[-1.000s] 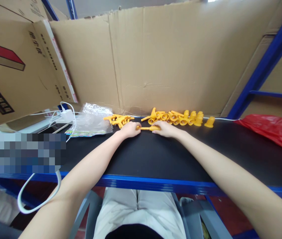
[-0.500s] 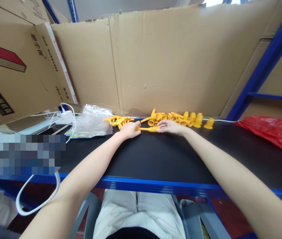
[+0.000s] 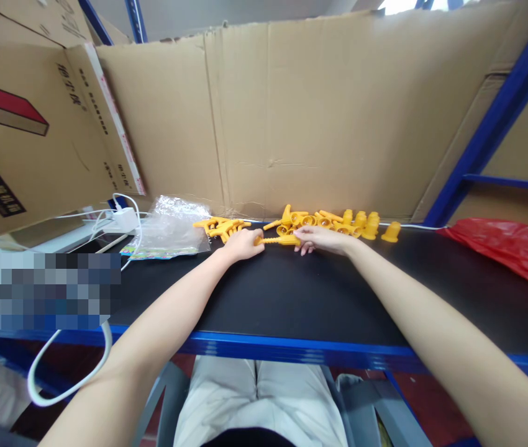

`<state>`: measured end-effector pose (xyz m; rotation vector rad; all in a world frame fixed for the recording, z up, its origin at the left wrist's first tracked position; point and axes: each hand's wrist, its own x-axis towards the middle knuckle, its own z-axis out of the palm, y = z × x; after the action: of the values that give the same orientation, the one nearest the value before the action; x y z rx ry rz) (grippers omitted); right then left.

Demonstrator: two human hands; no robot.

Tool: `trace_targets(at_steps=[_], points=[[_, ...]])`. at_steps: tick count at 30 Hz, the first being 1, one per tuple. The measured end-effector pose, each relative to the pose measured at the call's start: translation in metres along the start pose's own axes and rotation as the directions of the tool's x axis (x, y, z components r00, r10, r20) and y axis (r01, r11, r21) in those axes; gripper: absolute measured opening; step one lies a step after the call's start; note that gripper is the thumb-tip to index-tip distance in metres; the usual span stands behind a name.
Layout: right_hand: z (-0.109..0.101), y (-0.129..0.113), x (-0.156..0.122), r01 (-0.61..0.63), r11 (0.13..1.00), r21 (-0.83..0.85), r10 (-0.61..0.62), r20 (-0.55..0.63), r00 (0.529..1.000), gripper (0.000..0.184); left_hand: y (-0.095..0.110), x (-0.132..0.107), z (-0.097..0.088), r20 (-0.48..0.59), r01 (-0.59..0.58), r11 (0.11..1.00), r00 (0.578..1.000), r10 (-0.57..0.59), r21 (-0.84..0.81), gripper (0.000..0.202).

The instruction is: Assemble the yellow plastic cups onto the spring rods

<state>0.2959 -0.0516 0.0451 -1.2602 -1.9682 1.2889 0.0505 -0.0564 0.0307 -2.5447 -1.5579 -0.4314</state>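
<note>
My left hand [image 3: 245,244] is closed round the end of a yellow plastic handle-like piece, whose thin ridged rod [image 3: 271,240] sticks out to the right. On the rod's right side is a thicker yellow plastic sleeve [image 3: 287,239]. The thumb and fingertips of my right hand [image 3: 313,239] pinch the sleeve's right end, with the other fingers curled below. Both parts are in line, low over the black tabletop [image 3: 282,292]. Behind my left hand lies a pile of yellow handle-like pieces [image 3: 222,226]. Several yellow cup-shaped pieces [image 3: 369,225] are behind and right of my right hand.
A clear plastic bag [image 3: 173,226] lies to the left, near a white charger [image 3: 125,218] with cables. A red plastic bag [image 3: 510,248] is at the right. Cardboard [image 3: 315,124] walls off the back. The table has a blue front edge [image 3: 292,346].
My right hand has turned slightly, its lower fingers now dropping below the sleeve while the thumb and fingertips grip its end. My left hand has stayed nearly still.
</note>
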Motion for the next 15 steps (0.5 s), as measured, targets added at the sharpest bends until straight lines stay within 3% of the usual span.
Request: trace_targets(at_steps=[3, 8, 15], points=[[-0.005, -0.001, -0.007, -0.010, 1.000, -0.016, 0.010, 0.042, 0.999, 0.046, 0.001, 0.000, 0.000, 0.009, 0.006, 1.000, 1.000, -0.006, -0.001, 0.031], [-0.006, 0.004, -0.004, 0.039, 0.999, -0.017, -0.038, 0.058, 0.998, 0.035, 0.002, -0.001, -0.002, -0.021, -0.012, 1.000, 1.000, 0.011, -0.006, 0.029], [0.002, 0.004, 0.007, 0.002, 0.998, -0.068, -0.001, 0.015, 1.000, 0.056, 0.000, -0.001, -0.002, -0.039, -0.004, 1.000, 0.999, 0.003, -0.031, 0.028]])
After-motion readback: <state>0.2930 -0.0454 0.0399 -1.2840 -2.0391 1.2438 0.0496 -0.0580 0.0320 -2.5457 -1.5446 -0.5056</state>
